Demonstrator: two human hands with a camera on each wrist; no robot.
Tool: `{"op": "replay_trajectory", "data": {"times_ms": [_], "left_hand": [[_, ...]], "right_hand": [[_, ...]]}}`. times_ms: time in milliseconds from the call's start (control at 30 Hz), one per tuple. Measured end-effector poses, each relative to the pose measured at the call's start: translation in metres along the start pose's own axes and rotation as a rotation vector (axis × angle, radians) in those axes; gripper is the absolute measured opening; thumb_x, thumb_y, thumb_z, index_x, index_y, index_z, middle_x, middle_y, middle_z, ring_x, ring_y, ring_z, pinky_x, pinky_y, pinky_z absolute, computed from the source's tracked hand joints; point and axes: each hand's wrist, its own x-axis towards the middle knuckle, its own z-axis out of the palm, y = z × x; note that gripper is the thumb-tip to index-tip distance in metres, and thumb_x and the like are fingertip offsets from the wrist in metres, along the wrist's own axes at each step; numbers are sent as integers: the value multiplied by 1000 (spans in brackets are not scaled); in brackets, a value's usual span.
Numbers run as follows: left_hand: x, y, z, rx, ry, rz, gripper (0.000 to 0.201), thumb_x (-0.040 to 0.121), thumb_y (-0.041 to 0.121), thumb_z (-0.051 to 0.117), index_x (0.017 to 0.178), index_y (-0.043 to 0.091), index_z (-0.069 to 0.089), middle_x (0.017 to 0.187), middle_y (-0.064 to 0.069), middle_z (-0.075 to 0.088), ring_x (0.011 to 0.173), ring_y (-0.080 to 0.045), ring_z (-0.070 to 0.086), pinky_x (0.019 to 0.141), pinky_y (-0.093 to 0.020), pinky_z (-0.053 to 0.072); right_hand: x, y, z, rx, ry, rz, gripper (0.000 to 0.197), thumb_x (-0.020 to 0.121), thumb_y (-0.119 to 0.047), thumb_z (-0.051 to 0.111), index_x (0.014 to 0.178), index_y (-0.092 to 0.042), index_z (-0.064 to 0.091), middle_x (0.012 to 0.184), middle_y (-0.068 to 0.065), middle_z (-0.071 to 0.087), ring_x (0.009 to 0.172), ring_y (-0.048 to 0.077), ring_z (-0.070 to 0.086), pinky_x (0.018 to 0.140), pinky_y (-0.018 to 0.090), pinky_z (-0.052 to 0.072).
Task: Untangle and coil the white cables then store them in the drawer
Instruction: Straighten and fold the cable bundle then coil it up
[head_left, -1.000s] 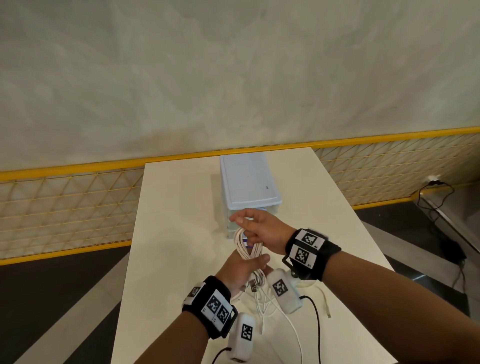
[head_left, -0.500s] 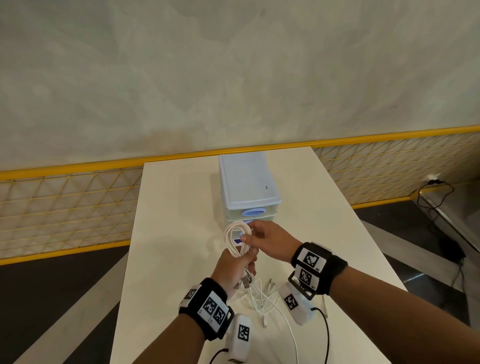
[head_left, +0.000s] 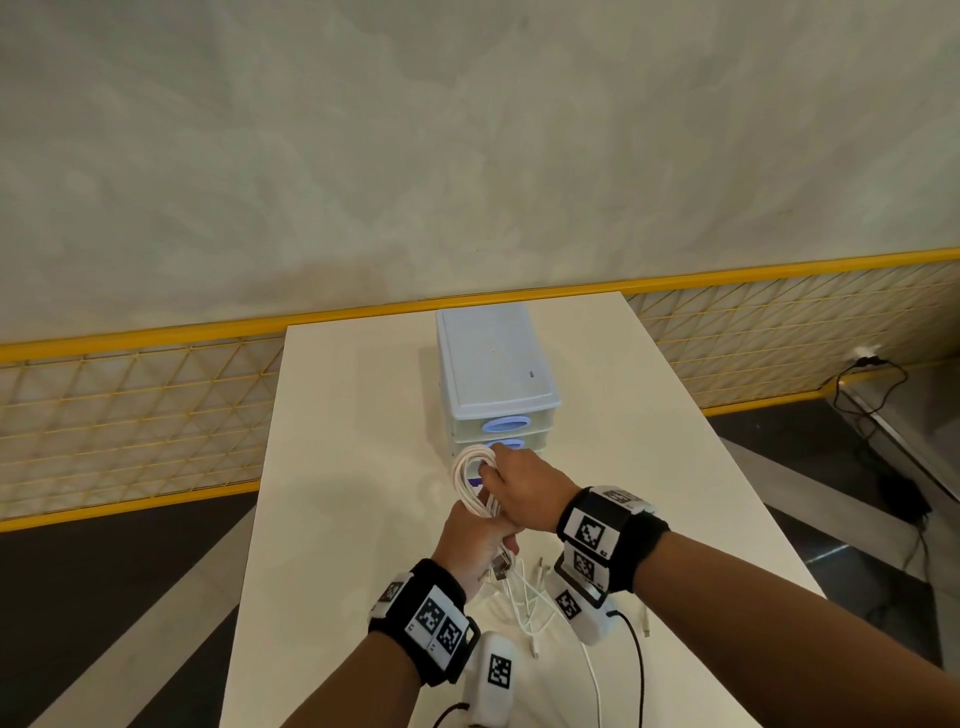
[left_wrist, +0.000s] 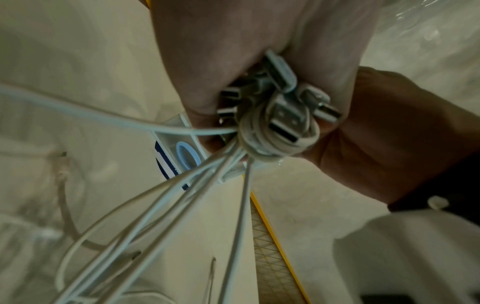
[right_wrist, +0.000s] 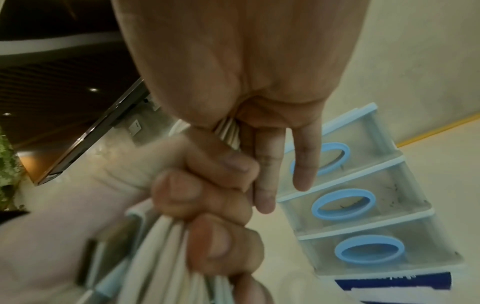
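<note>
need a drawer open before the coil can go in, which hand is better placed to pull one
Right, probably. The left hand grips the cable bundle and its plugs in a full fist, while the right hand lies nearer the drawer unit, two fingers extended toward its blue handles.

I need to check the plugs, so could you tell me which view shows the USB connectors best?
The left wrist view: the USB connectors fill the frame's centre. The head view shows one small, and the right wrist view blurs them.
</note>
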Motion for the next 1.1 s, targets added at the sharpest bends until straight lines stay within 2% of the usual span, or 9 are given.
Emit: {"op": "replay_trajectory", "data": {"times_ms": [167,267,333,433,500,600,767,900,1100], "left_hand": [[3,3,-12,-37,50,-25,5,66,2,62,64,6,61,46,-11,49,43,-23,46,41,-22,30],[6,8,-19,-125,45,6,7,59,7,64,56,5,58,49,-11,51,45,-23,48,40,-20,33],[7,8,-21,-120,38,43,13,62,12,69,55,6,60,49,-10,54,46,-21,52,45,-23,39],[8,7,-23,-168,11,83,25,67,13,68,64,-10,59,56,-19,58,52,-27,56,48,-24,43],[9,8,-24,-197,-35,103,26,69,10,67,63,-14,57,58,-20,59,55,-28,58,50,-25,45],[12,5,-27,-242,-51,113,27,65,12,75,62,2,50,55,-11,48,53,-20,53,55,-28,46],[9,4,-25,-229,-23,72,32,61,18,77,62,6,48,47,-4,42,47,-19,45,53,-28,42],[7,9,-21,-177,15,94,28,65,13,71,53,8,47,42,-4,39,41,-22,45,48,-26,41],[9,17,-28,-179,49,65,29,63,10,69,46,14,46,39,-3,38,40,-20,43,51,-27,41]], "right_hand": [[-19,5,-7,541,-210,41,35,96,-35,46,124,-14,45,103,2,62,86,6,58,79,13,46],[-27,22,13,544,-335,14,53,79,-46,64,124,-24,46,105,1,59,96,13,57,100,37,48],[-31,24,23,419,-329,-43,40,79,-50,62,113,-33,49,103,3,62,90,11,55,91,38,49],[-34,13,14,374,-274,-103,10,89,-33,59,91,-33,49,74,-24,59,65,-6,48,70,14,40],[-33,13,15,346,-232,-140,10,90,-31,59,92,-24,52,68,-18,52,60,-3,44,66,14,37],[-31,16,21,278,-216,-146,30,90,-37,56,108,-13,51,79,-7,50,69,7,45,73,23,41],[-33,21,29,356,-255,-129,16,89,-38,58,87,-36,42,79,-10,45,71,7,41,70,24,39],[-38,26,30,408,-433,-8,56,77,-41,72,122,-29,43,105,-2,60,93,10,56,90,27,45],[-40,35,44,235,-355,138,14,93,-25,45,92,-22,59,51,-9,58,50,6,54,70,30,49]]}}
